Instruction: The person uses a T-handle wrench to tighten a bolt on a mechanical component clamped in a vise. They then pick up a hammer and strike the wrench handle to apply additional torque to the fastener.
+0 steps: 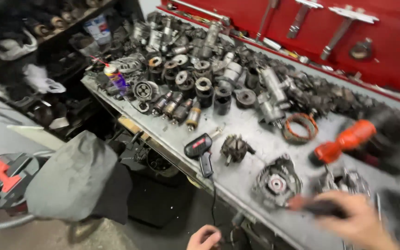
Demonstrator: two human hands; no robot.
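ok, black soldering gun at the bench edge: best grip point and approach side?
Probably the pistol handle of the soldering gun: it points toward the front edge of the bench, clear of parts. Come from the front, slightly above; the tip points back among clutter.

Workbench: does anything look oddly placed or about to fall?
The black soldering gun lies at the workbench front edge, its handle poking past it and its cord hanging down. Elsewhere, greasy motor parts are simply crowded together.

Grey metal workbench point(251, 127), red tool wall point(385, 51), dark cluttered shelves point(47, 41), concrete floor point(116, 238)
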